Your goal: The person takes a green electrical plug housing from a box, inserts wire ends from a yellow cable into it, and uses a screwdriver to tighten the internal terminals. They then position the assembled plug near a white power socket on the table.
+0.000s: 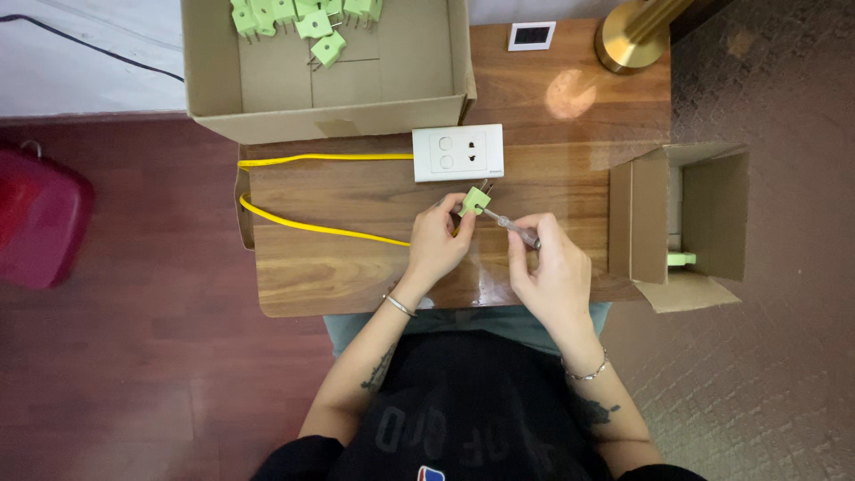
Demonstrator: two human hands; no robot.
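Pinched between thumb and fingertips of the left hand (436, 245) is a small green plug (476, 200), its metal prongs pointing up and away toward the white socket (458, 152). I see the fingers closed tight on it, no gap. Right hand (554, 272) is curled shut around a slim screwdriver (515, 227), tip set against the plug's side, handle end running back into the fingers. Both hands hover over the wooden table (356, 267), just below the socket, close together but not touching each other that I can tell.

Outward: a yellow cable (312, 228) loops from the socket's left side along the table and passes under the left hand. Beyond the socket sits a large cardboard box (356, 85) with more green plugs (303, 20) heaped at its far wall. Right of the table, a smaller cardboard box (704, 214) stands open on its side, one green piece inside. A brass lamp base (628, 40) and a small white display (532, 36) sit at the far right corner. Red bag (40, 223) on the floor, left. Nothing lies between the hands and the socket.
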